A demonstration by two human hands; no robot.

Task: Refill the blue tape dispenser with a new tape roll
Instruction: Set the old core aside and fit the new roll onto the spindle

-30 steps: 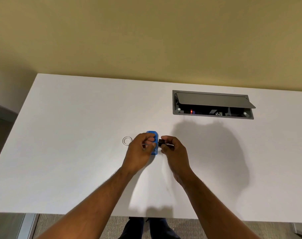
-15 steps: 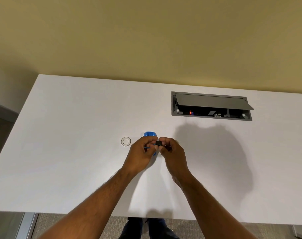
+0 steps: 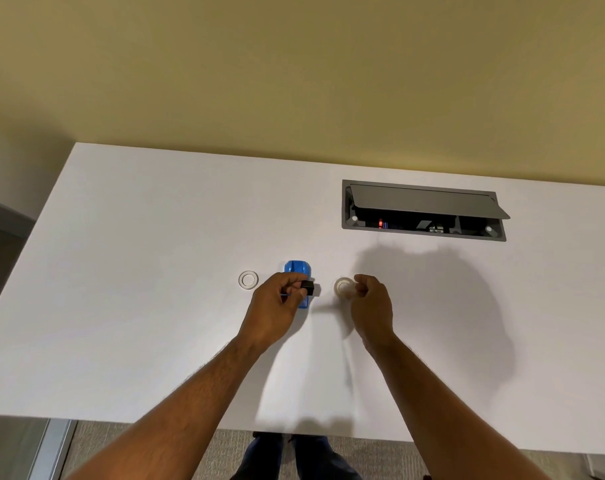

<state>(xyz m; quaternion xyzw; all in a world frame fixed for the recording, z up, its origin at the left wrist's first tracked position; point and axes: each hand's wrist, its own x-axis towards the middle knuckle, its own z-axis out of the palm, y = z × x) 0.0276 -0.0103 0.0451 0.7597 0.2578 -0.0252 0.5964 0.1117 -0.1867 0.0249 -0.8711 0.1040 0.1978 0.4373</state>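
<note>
Now the left hand (image 3: 277, 303) is clamped on the blue tape dispenser (image 3: 298, 271) and its black spindle (image 3: 308, 288); right of it, right hand (image 3: 370, 303) fingers (image 3: 358, 284) pinch the tape roll (image 3: 342, 288). Better to align the roll's hole squarely with the spindle.

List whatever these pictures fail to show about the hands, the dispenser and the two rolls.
- Blue plastic tape dispenser, head view: the left hand covers its near half, so its spindle slot is hidden.
- Small black piece at the left fingertips: too small to identify.
- Clear tape roll: the right hand overlaps it; grip unclear.
- Empty-looking clear ring on the white table: too small to judge whether tape remains.
</note>
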